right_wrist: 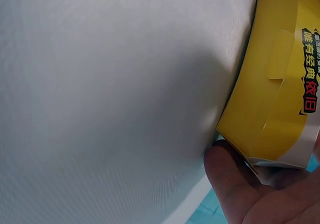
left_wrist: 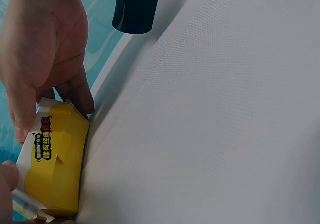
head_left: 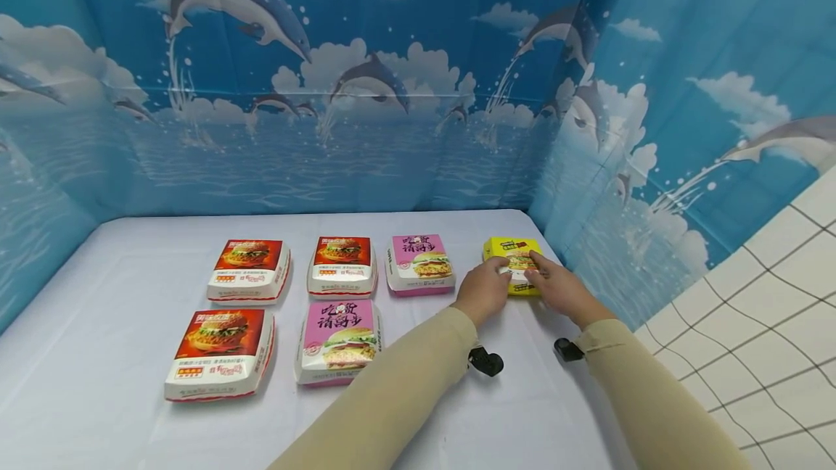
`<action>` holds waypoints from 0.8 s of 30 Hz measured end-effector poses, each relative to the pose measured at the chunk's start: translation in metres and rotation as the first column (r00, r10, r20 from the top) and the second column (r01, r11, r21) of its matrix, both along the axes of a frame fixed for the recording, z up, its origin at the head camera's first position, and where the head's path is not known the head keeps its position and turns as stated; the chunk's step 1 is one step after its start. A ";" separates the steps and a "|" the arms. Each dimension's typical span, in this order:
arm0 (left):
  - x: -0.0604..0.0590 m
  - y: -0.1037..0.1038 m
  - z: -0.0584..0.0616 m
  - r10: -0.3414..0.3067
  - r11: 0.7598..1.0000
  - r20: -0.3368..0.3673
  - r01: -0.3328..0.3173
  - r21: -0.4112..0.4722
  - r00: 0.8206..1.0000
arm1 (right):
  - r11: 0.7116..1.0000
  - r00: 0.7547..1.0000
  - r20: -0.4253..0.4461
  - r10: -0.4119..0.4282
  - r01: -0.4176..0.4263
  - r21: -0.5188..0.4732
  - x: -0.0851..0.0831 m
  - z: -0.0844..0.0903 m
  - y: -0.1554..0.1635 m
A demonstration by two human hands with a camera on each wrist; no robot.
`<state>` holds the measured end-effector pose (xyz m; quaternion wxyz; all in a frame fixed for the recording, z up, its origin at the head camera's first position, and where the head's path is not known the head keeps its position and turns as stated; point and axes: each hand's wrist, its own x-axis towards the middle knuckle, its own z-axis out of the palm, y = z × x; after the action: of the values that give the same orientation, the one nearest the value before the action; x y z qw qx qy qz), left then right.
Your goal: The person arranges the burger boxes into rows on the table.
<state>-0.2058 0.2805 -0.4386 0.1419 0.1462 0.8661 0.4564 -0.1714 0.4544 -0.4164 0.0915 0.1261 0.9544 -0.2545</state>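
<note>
A small yellow burger box (head_left: 516, 246), printed with a burger, lies at the far right of the white table. My left hand (head_left: 485, 289) grips its left side, thumb on the top. From the right, my right hand (head_left: 563, 290) holds the opposite side, its thumb also on top. In the left wrist view, the yellow burger box (left_wrist: 60, 159) shows its tabbed front face, and the right hand (left_wrist: 47, 49) is at its upper end. The right wrist view has a fingertip of the right hand (right_wrist: 265, 199) against the box's lower corner; the left hand is mostly out of that view.
To the left sit three red-and-white burger boxes (head_left: 248, 272) and two pink ones (head_left: 420, 265), in two rows. The white table (head_left: 144, 260) meets a blue dolphin curtain (head_left: 392, 158) at the back and right. Black wrist cameras (head_left: 486, 362) hang below both wrists.
</note>
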 end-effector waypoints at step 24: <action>0.002 0.000 0.000 0.011 1.000 0.020 -0.011 0.007 1.000 | 0.996 0.997 -0.011 -0.070 0.070 -0.048 -0.001 -0.002 -0.002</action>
<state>-0.2043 0.2803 -0.4387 0.1475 0.1375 0.8639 0.4616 -0.1721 0.4519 -0.4186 0.0794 0.1556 0.9436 -0.2812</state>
